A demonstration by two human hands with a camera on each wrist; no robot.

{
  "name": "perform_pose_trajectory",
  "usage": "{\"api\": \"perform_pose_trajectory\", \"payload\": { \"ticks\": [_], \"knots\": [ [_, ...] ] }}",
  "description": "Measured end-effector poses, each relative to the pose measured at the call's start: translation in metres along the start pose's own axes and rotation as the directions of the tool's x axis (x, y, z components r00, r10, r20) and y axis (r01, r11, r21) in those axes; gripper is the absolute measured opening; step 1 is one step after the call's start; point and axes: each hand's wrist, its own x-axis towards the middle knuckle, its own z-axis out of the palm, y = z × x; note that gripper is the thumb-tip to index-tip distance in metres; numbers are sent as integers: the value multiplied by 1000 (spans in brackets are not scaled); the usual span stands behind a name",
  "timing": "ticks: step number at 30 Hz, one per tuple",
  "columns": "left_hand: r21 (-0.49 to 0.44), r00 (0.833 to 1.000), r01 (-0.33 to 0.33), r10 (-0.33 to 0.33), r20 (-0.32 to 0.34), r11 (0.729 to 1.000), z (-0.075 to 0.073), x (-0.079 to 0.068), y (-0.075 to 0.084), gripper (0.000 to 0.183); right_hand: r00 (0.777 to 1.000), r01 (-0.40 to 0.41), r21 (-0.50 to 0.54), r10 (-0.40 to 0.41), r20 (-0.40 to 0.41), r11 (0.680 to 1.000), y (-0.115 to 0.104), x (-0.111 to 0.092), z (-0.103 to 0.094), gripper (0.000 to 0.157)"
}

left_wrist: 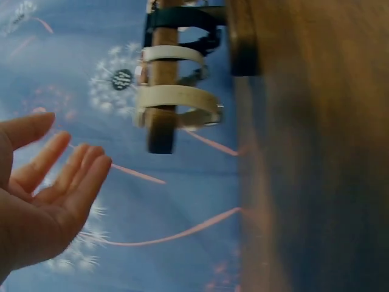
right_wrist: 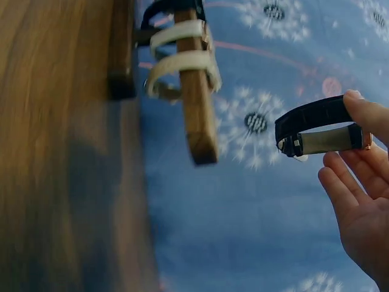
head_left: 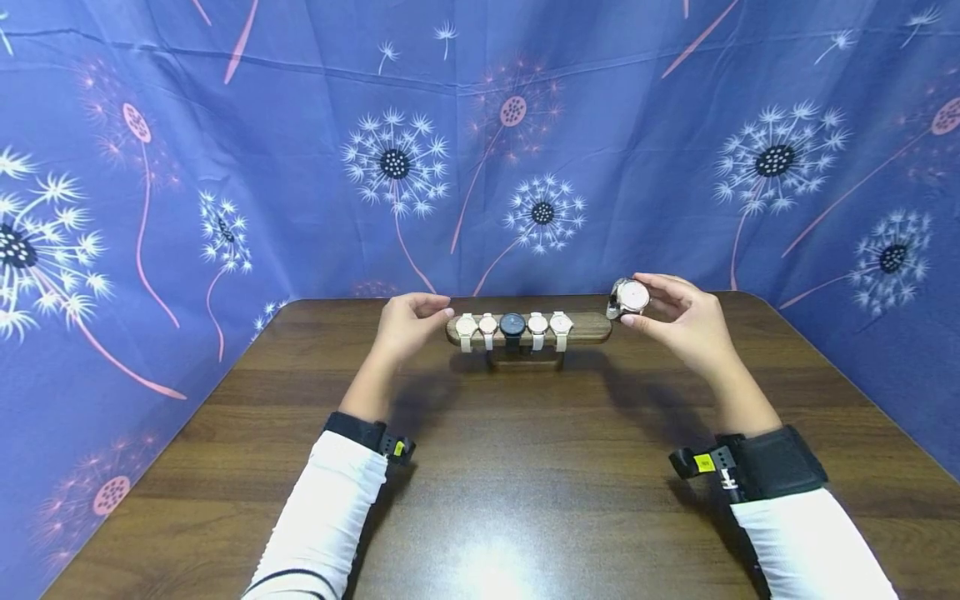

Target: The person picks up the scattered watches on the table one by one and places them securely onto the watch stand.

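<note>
Between thumb and fingers my right hand pinches a wristwatch with a white dial. Its dark strap forms a closed loop in the right wrist view, just off the right end of the wooden watch stand. Several watches hang along the bar: a black watch in the middle with light-strapped ones on both sides, such as the cream watch at the right. Beside the bar's left end is my left hand; in the left wrist view its fingers are extended, apart from the stand, holding nothing.
The stand rests on a brown wooden table near its far edge. Behind and along the sides hangs a blue cloth with dandelion prints. Each wrist carries a black strap with a small camera.
</note>
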Motion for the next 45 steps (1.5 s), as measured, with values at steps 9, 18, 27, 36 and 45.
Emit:
{"api": "perform_pose_trajectory", "payload": {
  "ticks": [9,18,27,36,45],
  "knots": [
    [-366,906,417,-351,235,832,12,8,-32,44,986,-135,-96,143,80,986,32,0,-7,55],
    [-557,863,492,-461,208,669,24,12,-41,40,962,-182,-87,195,192,980,58,1,11,55],
    [-591,858,493,-471,206,639,32,13,-50,38,932,-223,-85,238,273,971,75,4,24,58],
    [-583,859,494,-467,211,644,33,14,-47,38,907,-190,-153,233,350,970,71,13,24,62],
    [-586,858,495,-468,211,642,32,17,-47,38,895,-100,-217,183,407,971,62,25,31,61]
  ]
}}
